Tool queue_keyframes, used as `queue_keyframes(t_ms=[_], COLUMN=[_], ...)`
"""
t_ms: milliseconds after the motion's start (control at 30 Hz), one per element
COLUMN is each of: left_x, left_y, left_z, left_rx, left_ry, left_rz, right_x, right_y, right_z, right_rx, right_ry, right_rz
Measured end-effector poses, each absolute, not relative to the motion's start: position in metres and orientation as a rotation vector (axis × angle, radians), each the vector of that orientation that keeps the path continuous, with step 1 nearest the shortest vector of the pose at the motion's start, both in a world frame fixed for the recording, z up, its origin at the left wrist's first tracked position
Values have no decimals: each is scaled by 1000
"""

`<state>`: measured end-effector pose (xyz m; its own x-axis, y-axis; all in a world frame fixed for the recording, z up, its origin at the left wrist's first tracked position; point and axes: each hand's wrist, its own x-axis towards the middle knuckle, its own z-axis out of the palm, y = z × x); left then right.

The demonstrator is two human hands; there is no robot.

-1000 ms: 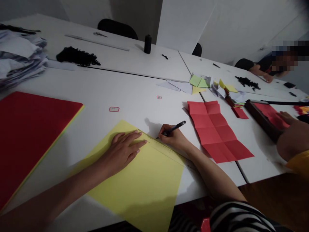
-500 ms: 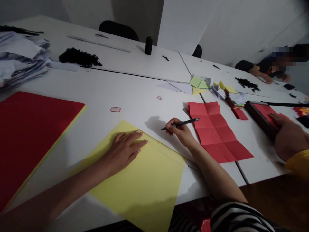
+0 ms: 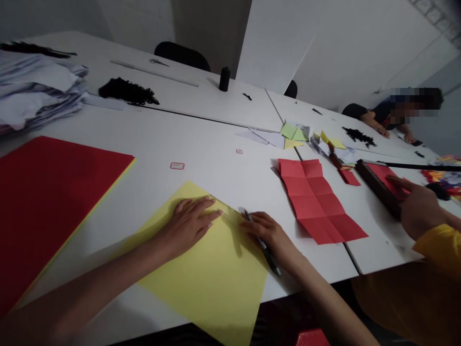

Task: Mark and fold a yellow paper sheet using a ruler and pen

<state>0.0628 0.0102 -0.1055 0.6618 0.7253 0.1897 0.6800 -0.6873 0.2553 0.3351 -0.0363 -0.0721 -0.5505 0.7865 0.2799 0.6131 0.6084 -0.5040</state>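
Observation:
A yellow sheet [image 3: 201, 278] lies on the white table, its lower corner past the front edge. Along its upper right edge rests a clear ruler [image 3: 226, 207]. My left hand [image 3: 190, 223] lies with spread fingers on the sheet and the ruler's upper end. My right hand [image 3: 264, 233] is closed round a black pen [image 3: 268, 257], which points back toward the wrist, and its fingertips touch the ruler's side of the sheet. To the right of it is a creased red sheet [image 3: 320, 202].
Red sheets [image 3: 65, 192] lie at left, below crumpled paper [image 3: 39, 91]. Black yarn [image 3: 127, 91], a black bottle [image 3: 224, 79] and paper scraps [image 3: 295, 132] stand farther back. At right, another person's hand [image 3: 421, 204] rests over a dark box [image 3: 380, 190]; a person [image 3: 389, 113] sits beyond.
My right hand has come down from above the ruler onto the sheet's right edge, and the pen has turned to point back. My left hand stays in place. The view has shifted slightly.

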Motion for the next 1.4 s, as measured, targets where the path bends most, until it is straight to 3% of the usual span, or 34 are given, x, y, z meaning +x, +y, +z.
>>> queue_keyframes(t_ms=[233,567,900,1400], left_x=[53,-1,73,78], left_y=[17,38,-4,-13], left_z=[-103,-98,-92,-105], left_rx=[2682,2643,2616,2801], left_ry=[1249,1300,1191,1181], left_rz=[442,247,552,554], right_x=[346,354,338,343], right_y=[-57,-66,-60,-107], right_z=[-91,-87,-85,-121], right_rx=[-1110,-1081,-1129,-1478], right_ry=[-2479,-2474,-2468,-2082], right_rz=[295,290,260,169])
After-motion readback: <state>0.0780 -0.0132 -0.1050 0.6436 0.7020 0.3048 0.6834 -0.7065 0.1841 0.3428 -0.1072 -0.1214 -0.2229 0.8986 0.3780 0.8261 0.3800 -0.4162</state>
